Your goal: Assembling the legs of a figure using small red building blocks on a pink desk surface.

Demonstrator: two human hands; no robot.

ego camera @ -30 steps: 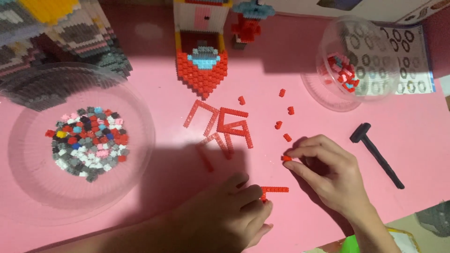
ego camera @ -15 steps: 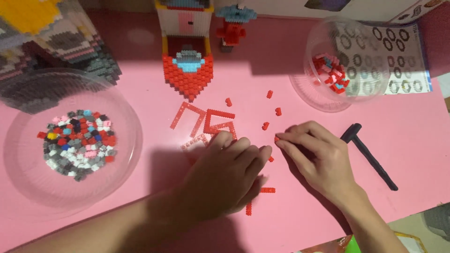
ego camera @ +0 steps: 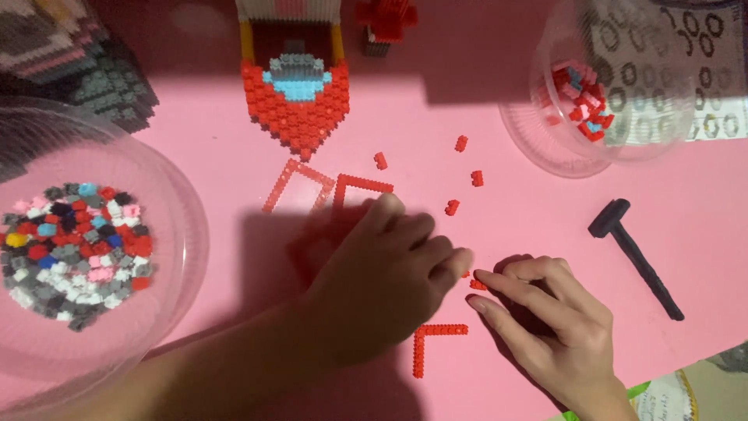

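Note:
My left hand (ego camera: pixel 382 273) lies palm down on the pink table (ego camera: pixel 195 148), covering some of the thin red brick pieces; what its fingers grip is hidden. Its fingertips meet those of my right hand (ego camera: pixel 545 320), which pinches a small red brick (ego camera: pixel 477 284) against the table. An L-shaped red strip (ego camera: pixel 432 343) lies just below both hands. Two angular red strips, one paler (ego camera: pixel 300 181) and one brighter (ego camera: pixel 365 185), lie just above my left hand. Loose red bricks (ego camera: pixel 452 206) are scattered to the upper right.
A red and blue brick model (ego camera: pixel 296 109) stands at the back. A clear bowl (ego camera: pixel 183 234) with several mixed bricks sits on the left. A second clear bowl (ego camera: pixel 538 132) with red bricks is at the back right. A black hammer-like tool (ego camera: pixel 635 253) lies right.
My left hand slid up from the table's front edge over the red strips and now touches my right hand's fingertips. The view has also shifted closer.

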